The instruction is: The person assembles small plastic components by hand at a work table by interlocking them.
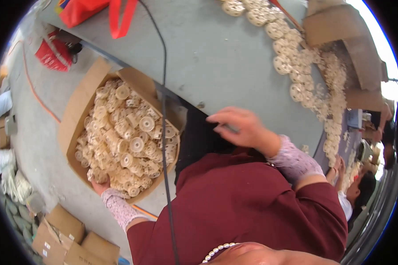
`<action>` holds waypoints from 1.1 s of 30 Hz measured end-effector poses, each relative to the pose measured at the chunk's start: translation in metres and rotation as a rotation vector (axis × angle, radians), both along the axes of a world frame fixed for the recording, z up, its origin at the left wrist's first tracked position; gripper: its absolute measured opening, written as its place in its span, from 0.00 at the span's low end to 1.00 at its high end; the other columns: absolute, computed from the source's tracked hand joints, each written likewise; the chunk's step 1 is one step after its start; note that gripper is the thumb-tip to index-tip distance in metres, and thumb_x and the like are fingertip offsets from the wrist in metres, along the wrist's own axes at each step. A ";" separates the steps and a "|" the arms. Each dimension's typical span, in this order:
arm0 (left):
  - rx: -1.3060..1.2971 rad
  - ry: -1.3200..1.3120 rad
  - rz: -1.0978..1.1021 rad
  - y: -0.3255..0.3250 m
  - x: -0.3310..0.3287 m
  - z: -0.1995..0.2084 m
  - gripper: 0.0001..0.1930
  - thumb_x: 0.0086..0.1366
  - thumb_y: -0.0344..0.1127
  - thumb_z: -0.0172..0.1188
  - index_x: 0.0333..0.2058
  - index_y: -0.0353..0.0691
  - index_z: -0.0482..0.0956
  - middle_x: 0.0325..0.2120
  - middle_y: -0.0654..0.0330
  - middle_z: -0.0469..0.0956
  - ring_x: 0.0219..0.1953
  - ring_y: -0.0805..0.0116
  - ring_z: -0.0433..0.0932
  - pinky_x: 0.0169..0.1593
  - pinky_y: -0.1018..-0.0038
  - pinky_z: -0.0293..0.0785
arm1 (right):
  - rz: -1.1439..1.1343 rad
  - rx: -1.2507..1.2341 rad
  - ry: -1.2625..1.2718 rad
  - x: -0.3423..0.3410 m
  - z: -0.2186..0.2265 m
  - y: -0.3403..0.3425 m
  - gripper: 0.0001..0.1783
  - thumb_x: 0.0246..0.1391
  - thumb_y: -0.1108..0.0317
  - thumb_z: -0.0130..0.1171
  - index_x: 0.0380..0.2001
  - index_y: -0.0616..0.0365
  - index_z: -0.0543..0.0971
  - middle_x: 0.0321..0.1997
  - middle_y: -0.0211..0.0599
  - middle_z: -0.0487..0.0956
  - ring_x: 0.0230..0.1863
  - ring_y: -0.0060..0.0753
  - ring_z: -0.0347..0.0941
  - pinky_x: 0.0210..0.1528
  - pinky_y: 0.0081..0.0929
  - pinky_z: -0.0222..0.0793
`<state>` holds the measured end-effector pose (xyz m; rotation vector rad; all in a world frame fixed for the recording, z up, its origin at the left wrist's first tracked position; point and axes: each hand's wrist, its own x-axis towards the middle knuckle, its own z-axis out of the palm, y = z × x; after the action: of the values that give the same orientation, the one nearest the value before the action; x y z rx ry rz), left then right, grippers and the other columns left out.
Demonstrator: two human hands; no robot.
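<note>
An opened cardboard box (pixel 77 106) stands at my left beside the table, heaped with cream plastic wheel-shaped parts (pixel 127 132). My left hand (pixel 101 185) is at the box's near-left corner, its fingers closed around a cream plastic part (pixel 97 175) at the pile's edge; some fingers are hidden. Over the table's near edge, my right hand (pixel 245 128) hovers slightly blurred, with thumb and fingers apart and nothing in them.
A black cable (pixel 164 66) hangs across the view in front of the box. More cream parts (pixel 292 57) line the green-grey table (pixel 208 48), near a tipped cardboard box (pixel 340 31). A red bag (pixel 82 11) lies far left. Co-workers (pixel 360 190) sit at right; cartons (pixel 59 234) stand lower left.
</note>
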<state>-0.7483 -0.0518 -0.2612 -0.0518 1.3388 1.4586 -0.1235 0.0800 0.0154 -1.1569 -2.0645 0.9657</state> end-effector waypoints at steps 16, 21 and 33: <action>-0.456 0.605 -0.117 0.030 0.021 0.009 0.51 0.52 0.46 0.78 0.75 0.44 0.67 0.65 0.56 0.76 0.63 0.56 0.75 0.54 0.50 0.72 | -0.681 0.318 -0.373 0.203 -0.001 -0.026 0.13 0.70 0.79 0.60 0.54 0.68 0.83 0.51 0.41 0.87 0.47 0.33 0.83 0.51 0.30 0.81; -0.498 0.676 -0.051 0.024 0.022 0.013 0.44 0.55 0.46 0.77 0.70 0.41 0.73 0.63 0.54 0.78 0.63 0.54 0.76 0.58 0.47 0.72 | -0.597 0.771 -0.884 0.208 0.008 0.002 0.18 0.70 0.72 0.62 0.61 0.64 0.81 0.64 0.52 0.81 0.65 0.52 0.77 0.67 0.46 0.72; 0.153 1.387 -0.360 0.028 0.272 0.089 0.03 0.65 0.25 0.67 0.37 0.33 0.83 0.34 0.53 0.84 0.37 0.60 0.81 0.47 0.66 0.78 | -0.777 0.277 -0.755 0.275 -0.053 0.007 0.36 0.65 0.52 0.67 0.71 0.56 0.73 0.76 0.54 0.69 0.77 0.56 0.63 0.79 0.47 0.55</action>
<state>-0.4765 -0.0236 -0.1721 1.4489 2.1003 1.2194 0.1518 0.0867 -0.0380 -2.1278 -1.8496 -0.1620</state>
